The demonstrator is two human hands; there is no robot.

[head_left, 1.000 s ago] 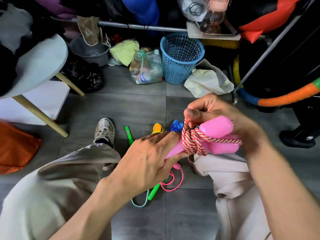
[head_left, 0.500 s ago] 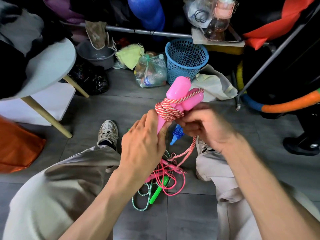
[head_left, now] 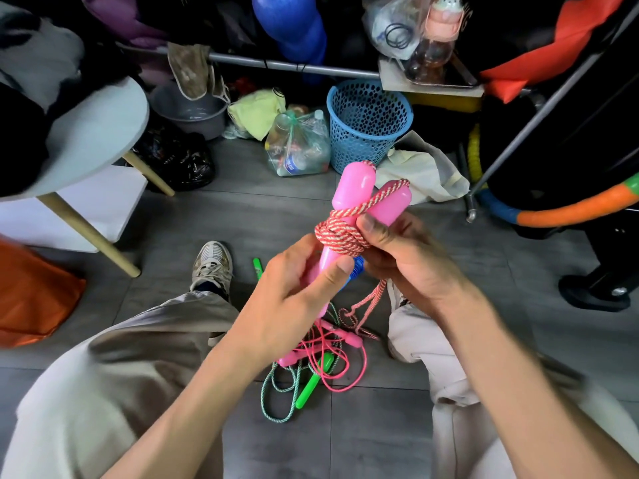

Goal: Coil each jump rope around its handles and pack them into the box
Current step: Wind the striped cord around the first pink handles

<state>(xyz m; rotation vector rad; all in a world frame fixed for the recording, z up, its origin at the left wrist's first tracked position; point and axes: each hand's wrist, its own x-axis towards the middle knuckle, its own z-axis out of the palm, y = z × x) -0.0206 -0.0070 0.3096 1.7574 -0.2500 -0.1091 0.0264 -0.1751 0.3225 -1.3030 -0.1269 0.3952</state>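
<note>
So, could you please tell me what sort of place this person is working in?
Probably a cluttered home storage corner: a blue basket, a bag of empty bottles and a hula hoop crowd the grey tiled floor.

The handles (head_left: 359, 202) stand upright above the floor (head_left: 242, 216), crossed, with the rope (head_left: 340, 233) coiled around their middle. The left hand (head_left: 290, 305) is on the lower left, the right hand (head_left: 408, 264) on the right. Below them, loose ropes (head_left: 321, 368) lie on the floor between the knees. The basket (head_left: 368, 126) stands behind.
</note>
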